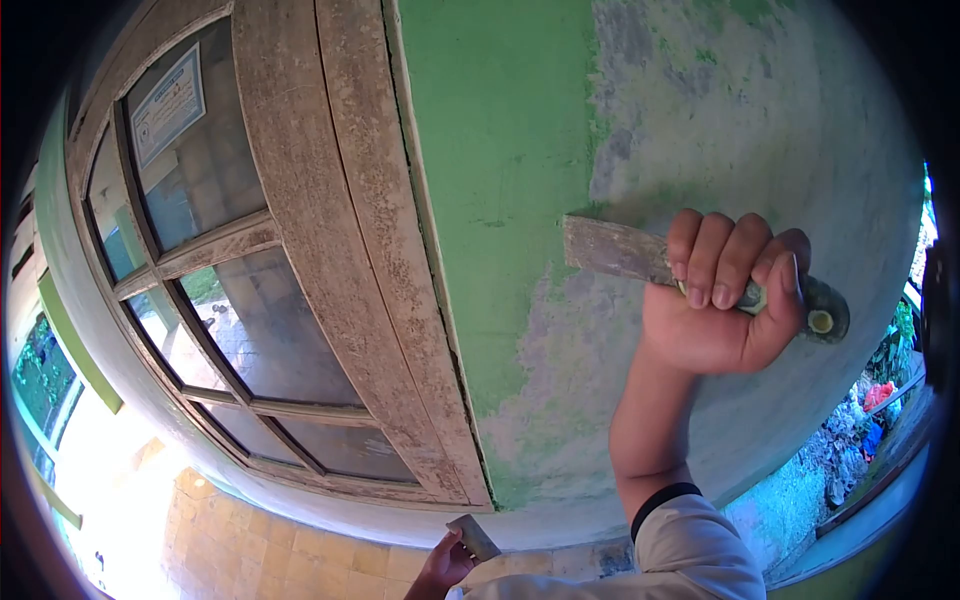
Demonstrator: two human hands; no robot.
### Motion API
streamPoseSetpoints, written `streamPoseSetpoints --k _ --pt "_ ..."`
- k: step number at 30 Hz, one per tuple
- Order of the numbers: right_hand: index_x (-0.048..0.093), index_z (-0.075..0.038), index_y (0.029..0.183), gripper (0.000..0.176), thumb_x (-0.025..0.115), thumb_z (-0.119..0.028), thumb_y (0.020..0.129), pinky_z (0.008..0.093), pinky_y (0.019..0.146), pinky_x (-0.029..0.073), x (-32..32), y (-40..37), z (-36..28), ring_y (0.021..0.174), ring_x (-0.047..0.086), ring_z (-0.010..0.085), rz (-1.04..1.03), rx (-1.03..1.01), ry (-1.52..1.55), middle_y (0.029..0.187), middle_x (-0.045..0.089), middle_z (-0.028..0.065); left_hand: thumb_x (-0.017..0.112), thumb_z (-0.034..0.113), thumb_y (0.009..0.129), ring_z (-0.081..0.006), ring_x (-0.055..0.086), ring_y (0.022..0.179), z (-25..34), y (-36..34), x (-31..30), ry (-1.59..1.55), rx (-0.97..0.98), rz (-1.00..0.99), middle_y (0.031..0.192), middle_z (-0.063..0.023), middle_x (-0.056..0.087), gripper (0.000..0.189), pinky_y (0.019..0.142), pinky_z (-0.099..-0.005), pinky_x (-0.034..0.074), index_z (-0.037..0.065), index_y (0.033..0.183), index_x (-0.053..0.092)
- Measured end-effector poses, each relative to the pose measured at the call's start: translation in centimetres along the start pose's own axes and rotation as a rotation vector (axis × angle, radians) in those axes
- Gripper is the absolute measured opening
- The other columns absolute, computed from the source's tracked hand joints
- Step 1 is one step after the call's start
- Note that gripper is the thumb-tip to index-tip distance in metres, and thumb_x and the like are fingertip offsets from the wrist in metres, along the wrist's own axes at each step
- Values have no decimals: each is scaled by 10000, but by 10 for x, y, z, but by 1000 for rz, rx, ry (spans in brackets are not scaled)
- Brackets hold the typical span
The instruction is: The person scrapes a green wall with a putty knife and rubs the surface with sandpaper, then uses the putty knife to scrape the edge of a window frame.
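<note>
My right hand [725, 290] is wrapped round the handle of a scraper [615, 247], raised against the wall. The scraper's wide, worn blade points left, its edge right at the border between green paint [500, 180] and a scraped grey-white patch [790, 130]. A dark handle end with a pale-ringed hole sticks out past my thumb. Low in the view, my left hand [447, 562] grips a small flat, grey-brown rectangular piece [474, 538] between thumb and fingers, below the window's lower corner.
Left of the green paint stands a weathered wooden window frame [330, 200] with glass panes and a paper notice [168, 105] on one. Yellowish floor tiles [230, 535] lie below. At the far right, beyond the wall's edge, are plants and a heap of litter [845, 450].
</note>
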State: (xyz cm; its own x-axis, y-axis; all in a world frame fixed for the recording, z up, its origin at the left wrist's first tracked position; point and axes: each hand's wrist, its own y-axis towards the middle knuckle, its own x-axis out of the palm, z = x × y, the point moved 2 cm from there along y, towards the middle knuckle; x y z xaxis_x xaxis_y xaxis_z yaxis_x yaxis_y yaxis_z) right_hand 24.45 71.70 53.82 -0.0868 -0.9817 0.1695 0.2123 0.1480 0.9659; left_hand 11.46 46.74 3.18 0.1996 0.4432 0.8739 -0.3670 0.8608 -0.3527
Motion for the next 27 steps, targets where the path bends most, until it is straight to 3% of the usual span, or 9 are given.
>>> streamPoseSetpoints --k 7,9,11,14,17,18,21,25,27 --pt "385 -116 715 231 380 -210 927 286 536 318 8 -2 -18 469 362 101 -59 -119 24 569 394 4 617 236 854 -291 497 1132 -1 -1 -3 -31 -9 -21 1168 -90 547 408 982 -516 366 120 1216 470" --pt "384 -125 701 249 381 -233 926 282 526 313 2 -6 20 467 363 97 63 55 112 572 401 5 680 221 811 -274 507 1120 0 -3 0 -22 -1 2 1149 -79 557 425 989 -537 355 121 1176 487" --pt "391 -128 702 250 382 -245 923 281 520 310 5 -5 15 463 360 97 28 79 109 571 403 3 675 219 815 -274 505 1124 0 -1 -2 -31 -5 -3 1151 -79 556 423 989 -537 356 122 1179 485" --pt "407 -120 716 223 397 -231 909 278 535 314 15 -4 -24 474 364 100 -52 -88 14 582 409 -2 646 232 835 -285 499 1128 2 -1 -4 -43 6 -25 1160 -83 550 415 989 -524 359 122 1199 477" --pt "424 -117 730 202 398 -213 906 282 540 313 -2 -1 -12 488 368 96 -134 -174 -78 603 423 1 640 229 840 -285 497 1132 0 -2 -9 -47 9 -13 1159 -81 551 411 988 -525 359 121 1201 476" --pt "434 -118 719 211 394 -205 908 289 542 311 3 -2 5 497 369 98 4 -65 -17 615 431 6 659 213 827 -275 498 1135 -1 -3 -12 -43 6 9 1152 -76 557 412 988 -539 355 121 1187 479" --pt "434 -119 699 226 392 -197 907 289 549 315 9 -4 4 497 367 99 -17 -48 -10 615 430 11 625 249 850 -291 494 1132 -1 -4 -11 -28 17 -13 1172 -85 543 407 996 -512 358 122 1208 480" --pt "417 -122 677 241 401 -191 908 291 542 310 15 -1 -40 480 354 97 -91 -183 59 581 402 6 629 247 847 -290 496 1128 2 -7 -1 -47 42 -17 1169 -86 543 405 997 -513 357 122 1204 481" --pt "416 -116 698 232 411 -214 908 292 540 307 9 -3 -22 473 353 101 -69 -195 39 571 394 3 637 245 841 -285 494 1134 1 -8 -4 -41 17 7 1172 -82 543 415 997 -515 356 125 1205 478"
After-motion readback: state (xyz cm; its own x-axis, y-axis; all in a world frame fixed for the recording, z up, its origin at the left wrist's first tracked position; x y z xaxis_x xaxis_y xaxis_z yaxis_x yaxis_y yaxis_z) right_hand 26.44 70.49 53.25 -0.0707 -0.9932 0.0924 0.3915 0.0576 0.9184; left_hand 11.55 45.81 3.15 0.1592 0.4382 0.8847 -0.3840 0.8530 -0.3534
